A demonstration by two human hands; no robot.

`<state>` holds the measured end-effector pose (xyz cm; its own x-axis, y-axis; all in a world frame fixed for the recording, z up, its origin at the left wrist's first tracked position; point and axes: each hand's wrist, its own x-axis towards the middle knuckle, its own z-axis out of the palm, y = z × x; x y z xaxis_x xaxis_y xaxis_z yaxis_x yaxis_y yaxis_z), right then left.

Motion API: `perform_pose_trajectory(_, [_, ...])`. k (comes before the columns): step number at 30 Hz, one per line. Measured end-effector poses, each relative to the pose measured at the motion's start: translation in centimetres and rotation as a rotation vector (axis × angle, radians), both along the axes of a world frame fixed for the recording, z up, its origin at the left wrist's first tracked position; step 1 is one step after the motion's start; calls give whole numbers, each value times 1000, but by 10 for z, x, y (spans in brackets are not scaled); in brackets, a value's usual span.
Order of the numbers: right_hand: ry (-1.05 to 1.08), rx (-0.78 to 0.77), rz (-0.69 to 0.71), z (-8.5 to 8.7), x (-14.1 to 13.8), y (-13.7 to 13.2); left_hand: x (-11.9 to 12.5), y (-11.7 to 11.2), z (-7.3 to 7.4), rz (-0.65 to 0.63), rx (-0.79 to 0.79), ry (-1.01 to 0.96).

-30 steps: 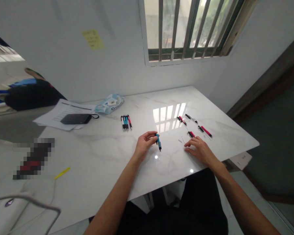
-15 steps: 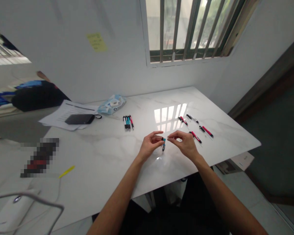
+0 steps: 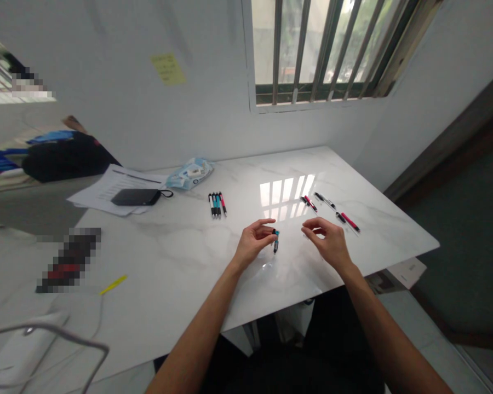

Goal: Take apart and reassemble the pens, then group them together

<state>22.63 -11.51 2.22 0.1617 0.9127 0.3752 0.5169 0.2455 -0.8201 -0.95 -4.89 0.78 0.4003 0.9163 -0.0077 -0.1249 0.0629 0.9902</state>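
My left hand [image 3: 252,244] pinches the upper end of a short blue pen barrel [image 3: 275,241], which hangs upright just above the white marble table [image 3: 181,257]. A little to its right, my right hand [image 3: 331,242] hovers over the table. Its thumb and forefinger are drawn together in a pinch, and whatever is between them is too small to make out. Behind the right hand lie loose red and black pen parts [image 3: 348,221] and further pieces [image 3: 310,203]. A neat row of assembled pens [image 3: 217,204] lies to the back left of my left hand.
A blue wipes packet [image 3: 189,174], a black pouch [image 3: 133,197] and papers [image 3: 102,189] sit at the table's back left. A yellow strip [image 3: 114,284] lies near the left front. A barred window [image 3: 324,49] is behind the table.
My right hand left the table, came to the top of the blue barrel, then drew away to the right. My left hand has turned the barrel upright.
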Motion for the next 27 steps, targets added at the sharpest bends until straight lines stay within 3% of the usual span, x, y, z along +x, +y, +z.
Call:
perform_pose_trajectory(4, [-153, -123, -77, -23, 23, -18, 1, 1, -1, -5, -6, -7])
perform_pose_trajectory(10, [-369, -193, -139, -44, 27, -27, 1, 0, -3, -21, -5, 9])
perform_pose_trajectory(20, [-405, -372, -251, -46, 35, -40, 1, 0, -2, -7, 4, 23])
perform_pose_trajectory(24, [-377, -340, -291, -44, 34, -39, 2, 1, -5, -18, 3, 17])
perform_pose_trajectory(27, [-210, -265, -239, -39, 30, -33, 2, 1, -7, -24, 8, 23])
